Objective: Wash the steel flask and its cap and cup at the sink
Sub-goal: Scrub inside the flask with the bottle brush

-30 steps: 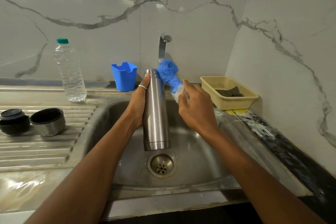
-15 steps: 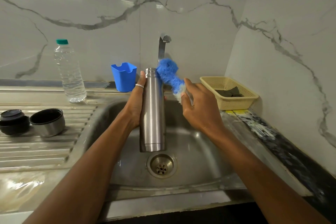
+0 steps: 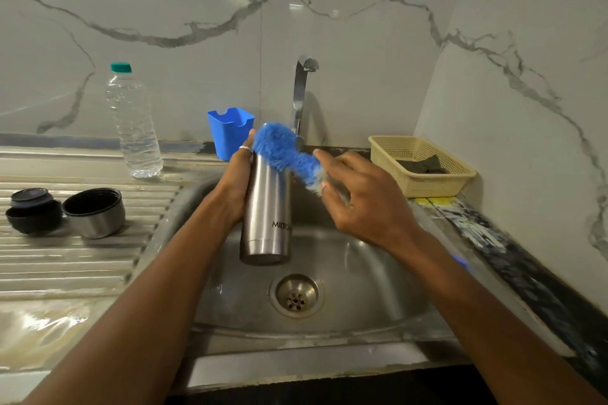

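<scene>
Left hand (image 3: 235, 187) grips the steel flask (image 3: 268, 207) round its upper body, a ringed finger reaching up beside the neck; its other fingers are hidden behind the steel. The right hand (image 3: 362, 200) pinches the blue brush (image 3: 283, 151) where the bristles end. The handle is covered by the palm, so how it runs on cannot be made out. The brush's fluffy head lies over the flask's mouth and hides it; whether any bristles go inside cannot be told.

The flask stands upright between the two hands, held above the sink (image 3: 378, 289), its base just behind the drain (image 3: 297, 295). It is plain brushed steel with a seam ring near the base and dark lettering cut off at its right edge.

Behind it rises the tap (image 3: 301, 89), with a blue holder (image 3: 230, 131) just to the left. Well to the left, on the draining board (image 3: 82, 260), the steel cup (image 3: 93, 212) sits mouth up just beside the dark cap (image 3: 31, 210), near a clear plastic bottle (image 3: 135, 128). To the right, a cream basket (image 3: 424, 181) holds something dark.
</scene>
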Available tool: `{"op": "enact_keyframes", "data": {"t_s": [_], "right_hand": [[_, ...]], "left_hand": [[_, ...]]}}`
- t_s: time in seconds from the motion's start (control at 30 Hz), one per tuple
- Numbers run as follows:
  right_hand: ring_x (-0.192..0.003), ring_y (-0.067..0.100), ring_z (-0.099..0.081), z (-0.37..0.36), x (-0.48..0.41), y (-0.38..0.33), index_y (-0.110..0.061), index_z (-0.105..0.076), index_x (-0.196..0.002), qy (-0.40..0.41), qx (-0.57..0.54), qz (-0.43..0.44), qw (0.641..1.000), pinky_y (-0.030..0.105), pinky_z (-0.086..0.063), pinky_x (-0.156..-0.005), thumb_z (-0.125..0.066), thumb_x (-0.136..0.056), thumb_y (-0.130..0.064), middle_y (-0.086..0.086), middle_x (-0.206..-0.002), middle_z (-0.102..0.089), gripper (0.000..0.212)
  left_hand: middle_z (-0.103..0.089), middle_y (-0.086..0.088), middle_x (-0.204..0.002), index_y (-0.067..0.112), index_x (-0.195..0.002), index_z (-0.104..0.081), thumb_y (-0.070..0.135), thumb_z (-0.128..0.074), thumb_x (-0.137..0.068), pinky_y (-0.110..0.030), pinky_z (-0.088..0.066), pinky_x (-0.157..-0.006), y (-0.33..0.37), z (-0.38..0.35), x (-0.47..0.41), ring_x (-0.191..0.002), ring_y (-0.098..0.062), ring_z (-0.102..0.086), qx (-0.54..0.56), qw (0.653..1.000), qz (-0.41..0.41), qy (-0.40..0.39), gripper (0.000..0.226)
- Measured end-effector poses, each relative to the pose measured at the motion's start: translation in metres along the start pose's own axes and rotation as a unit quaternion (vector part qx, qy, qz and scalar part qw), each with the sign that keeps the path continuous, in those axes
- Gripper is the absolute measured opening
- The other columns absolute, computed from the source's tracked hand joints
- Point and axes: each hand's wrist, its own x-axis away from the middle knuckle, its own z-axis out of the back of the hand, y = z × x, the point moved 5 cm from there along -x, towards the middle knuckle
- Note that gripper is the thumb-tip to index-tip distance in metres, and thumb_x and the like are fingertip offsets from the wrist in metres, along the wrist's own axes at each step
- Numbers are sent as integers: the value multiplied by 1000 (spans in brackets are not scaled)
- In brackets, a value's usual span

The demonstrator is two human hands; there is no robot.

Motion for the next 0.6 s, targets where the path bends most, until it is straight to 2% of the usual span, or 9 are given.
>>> {"op": "enact_keyframes", "data": {"t_s": [0.07, 0.13, 0.2, 0.3, 0.37, 0.47, 0.5, 0.57, 0.6], "right_hand": [[-78, 20, -60, 1, -7, 11, -12, -59, -141, 14, 11, -18, 1000, 35, -54, -65, -57, -92, -24, 3, -101, -63, 50], [-78, 20, -61, 3, -8, 14, -13, -59, -141, 13, 20, -14, 1000, 38, -55, -64, -56, -92, -25, 3, -102, -64, 51], [-77, 20, -62, 5, 1, 3, -15, -58, -142, -25, 11, 43, 999, 35, -54, -61, -53, -92, -31, 2, -106, -65, 53], [-73, 12, -57, 4, 19, -7, -17, -58, -143, -95, -16, 118, 988, 27, -49, -56, -53, -92, -32, 0, -107, -65, 54], [-74, 15, -59, 3, 10, 5, -14, -58, -143, -53, -13, 86, 995, 30, -52, -58, -54, -92, -29, 2, -107, -66, 53], [-74, 15, -58, 2, -3, 19, -12, -57, -143, 4, 1, 22, 1000, 36, -54, -60, -57, -93, -24, 2, -107, -65, 52], [-74, 14, -57, 2, 0, 18, -13, -57, -143, 1, 6, 28, 1000, 35, -54, -59, -57, -93, -25, 2, -107, -65, 52], [-74, 11, -56, 4, 15, 8, -14, -57, -143, -40, -2, 81, 996, 30, -52, -58, -55, -92, -29, 2, -107, -65, 53], [-74, 11, -56, 4, 26, 1, -14, -58, -142, -72, -18, 114, 991, 27, -51, -58, -54, -91, -30, 1, -106, -65, 53]], "left_hand": [[-72, -13, -80, 5, -111, -69, 64, -49, -96, -34, -60, -63, -2, 2, 0, -65, -24, -69, 0, 1000, 24, -7, 64], [-73, -16, -85, 6, -109, -72, 66, -53, -93, -43, -61, -75, -4, 3, 0, -72, -28, -71, 15, 999, 35, -11, 65], [-74, -4, -73, 14, -94, -72, 56, -54, -98, -32, -61, -64, -6, 4, -1, -65, -18, -72, 36, 999, 28, -24, 46], [-72, 6, -60, 21, -93, -60, 54, -51, -99, -24, -56, -48, -3, 6, 4, -53, -9, -70, 39, 999, 24, -24, 34], [-75, -2, -72, 16, -99, -65, 53, -53, -99, -28, -60, -56, -3, 3, 4, -60, -14, -72, 22, 999, 19, -24, 39], [-74, -20, -94, 5, -112, -70, 53, -57, -96, -43, -59, -81, -8, -3, 1, -78, -29, -72, -23, 998, 38, -44, 52], [-73, -19, -91, 5, -106, -72, 53, -55, -96, -41, -60, -79, -10, -1, 0, -75, -27, -71, -28, 998, 46, -36, 52], [-69, -9, -68, 7, -85, -69, 55, -48, -100, -26, -57, -57, -8, 1, -3, -56, -16, -67, -22, 998, 44, -25, 55], [-66, -6, -60, 6, -85, -66, 58, -46, -100, -24, -54, -50, -7, 2, -7, -51, -14, -65, -10, 999, 43, -22, 58]]}}
